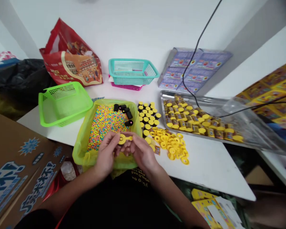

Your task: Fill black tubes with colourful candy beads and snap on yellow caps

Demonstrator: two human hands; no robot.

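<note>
Above a lined green basket of colourful candy beads, both hands meet at a yellow flip cap with a round ring and a narrow tab. My left hand grips the ring side, where a dark edge shows underneath. The fingers of my right hand close on the tab end. What lies below the cap is mostly hidden by the fingers. Several small black containers lie on the beads. To the right stand rows of black containers with yellow tops, beside a pile of loose yellow caps.
A metal tray holds many wrapped, yellow-topped containers. Behind are a turquoise basket, stacked purple boxes and a red bag. A green basket stands left, near cardboard boxes. A black cable hangs over the tray.
</note>
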